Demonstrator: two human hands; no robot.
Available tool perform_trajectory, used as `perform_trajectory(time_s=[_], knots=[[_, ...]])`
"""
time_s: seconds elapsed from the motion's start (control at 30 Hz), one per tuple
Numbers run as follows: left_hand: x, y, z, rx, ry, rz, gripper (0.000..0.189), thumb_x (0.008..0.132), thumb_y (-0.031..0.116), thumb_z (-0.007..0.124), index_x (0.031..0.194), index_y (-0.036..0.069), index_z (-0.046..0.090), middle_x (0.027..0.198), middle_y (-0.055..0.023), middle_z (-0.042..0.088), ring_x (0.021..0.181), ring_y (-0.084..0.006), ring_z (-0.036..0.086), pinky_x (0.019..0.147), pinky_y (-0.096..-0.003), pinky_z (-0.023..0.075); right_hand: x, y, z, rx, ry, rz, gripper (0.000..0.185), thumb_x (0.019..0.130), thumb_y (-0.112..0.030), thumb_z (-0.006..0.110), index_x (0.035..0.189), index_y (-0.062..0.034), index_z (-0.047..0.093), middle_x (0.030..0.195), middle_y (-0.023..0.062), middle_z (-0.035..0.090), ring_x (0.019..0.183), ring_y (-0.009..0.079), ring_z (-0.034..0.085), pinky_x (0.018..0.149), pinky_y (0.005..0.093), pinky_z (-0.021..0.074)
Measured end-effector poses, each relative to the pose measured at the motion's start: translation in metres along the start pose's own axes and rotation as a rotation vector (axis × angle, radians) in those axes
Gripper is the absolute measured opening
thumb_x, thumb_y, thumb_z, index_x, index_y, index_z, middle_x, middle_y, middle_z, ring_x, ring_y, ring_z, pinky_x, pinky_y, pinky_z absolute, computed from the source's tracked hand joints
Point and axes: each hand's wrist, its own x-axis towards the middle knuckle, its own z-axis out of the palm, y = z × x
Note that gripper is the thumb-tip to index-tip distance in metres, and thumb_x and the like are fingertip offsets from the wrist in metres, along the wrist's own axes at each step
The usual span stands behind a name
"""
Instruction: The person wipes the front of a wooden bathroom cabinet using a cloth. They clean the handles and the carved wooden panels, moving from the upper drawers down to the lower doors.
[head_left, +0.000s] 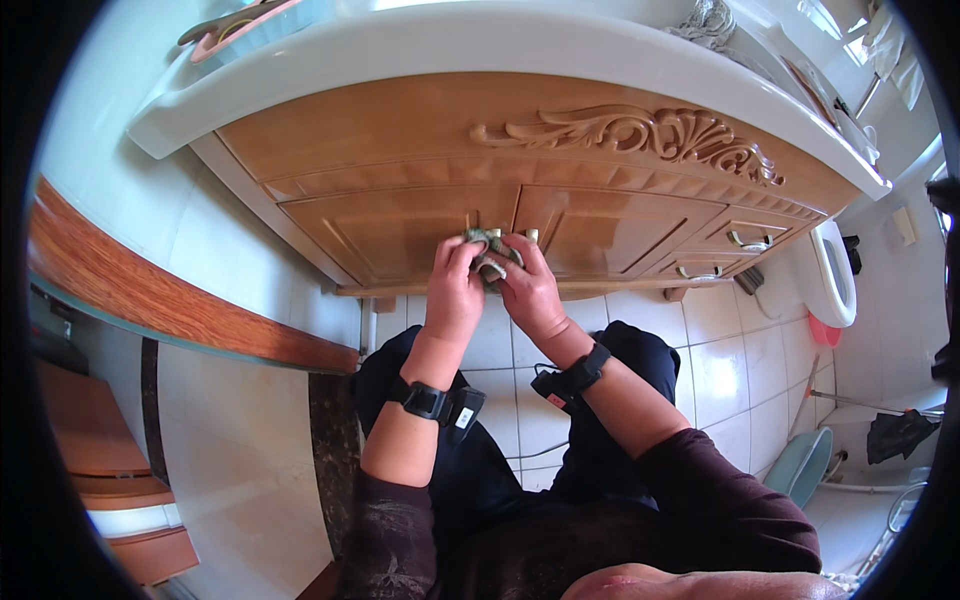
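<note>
Both hands meet in front of the doors of a brown wooden vanity cabinet. My left hand grips one side of a crumpled green and white cloth, and my right hand grips the other side. Parts of the cloth are hidden by the fingers. Just behind it are two small door knobs, one on each side of the gap between the doors. Each wrist wears a black strap with a small device.
A white countertop overhangs the cabinet, which has carved trim and drawer handles. At the right are a toilet, a red basin and a teal tub. A wooden door frame runs along the left.
</note>
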Motion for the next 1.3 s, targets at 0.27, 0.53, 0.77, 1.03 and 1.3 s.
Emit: perform_trajectory(time_s=[0.27,0.53,0.77,1.03,1.3], knots=[[-0.008,0.002,-0.007,0.077,0.136,0.117,0.039,0.073,-0.009,0.058,0.109,0.003,0.063,0.108,-0.0154,0.057,0.099,-0.0333,0.058,0.084,-0.0382,0.0501,-0.005,-0.007,-0.016,0.052,0.027,0.105,0.038,0.073,0.003,0.067,0.110,-0.0043,0.065,0.118,0.0169,0.053,0.108,0.0350,0.055,0.090,0.0385,0.0498],[0.000,0.015,0.014,0.037,0.057,0.026,0.041,0.077,-0.007,0.060,0.115,0.004,0.054,0.113,-0.0200,0.050,0.102,-0.0402,0.054,0.088,-0.0438,0.0485,-0.002,0.000,-0.005,-0.168,-0.002,-0.032,0.022,0.081,-0.010,0.060,0.101,-0.0020,0.061,0.129,0.0177,0.047,0.114,0.0352,0.049,0.096,0.0439,0.0405],[-0.011,0.018,-0.006,0.118,0.058,-0.038,0.034,0.075,-0.001,0.063,0.109,0.002,0.059,0.107,-0.0187,0.057,0.099,-0.0378,0.057,0.087,-0.0428,0.0482,-0.013,-0.009,-0.020,0.066,-0.022,0.021,0.026,0.071,0.005,0.066,0.096,-0.0010,0.065,0.119,0.0212,0.052,0.101,0.0382,0.057,0.087,0.0400,0.0502],[-0.005,0.006,0.018,0.052,0.093,0.093,0.040,0.080,-0.006,0.059,0.119,0.004,0.054,0.118,-0.0208,0.051,0.103,-0.0415,0.054,0.089,-0.0443,0.0481,-0.004,-0.004,0.000,-0.011,0.025,-0.017,0.041,0.079,-0.004,0.063,0.120,-0.0025,0.059,0.127,0.0211,0.048,0.112,0.0397,0.051,0.096,0.0424,0.0451],[-0.020,0.014,-0.001,0.121,-0.058,0.011,0.035,0.075,0.004,0.066,0.109,0.005,0.059,0.109,-0.0182,0.056,0.100,-0.0391,0.056,0.083,-0.0437,0.0489,-0.019,-0.007,-0.023,0.130,-0.040,0.063,0.031,0.074,-0.004,0.065,0.106,-0.0034,0.065,0.125,0.0192,0.048,0.110,0.0372,0.053,0.095,0.0412,0.0467]])
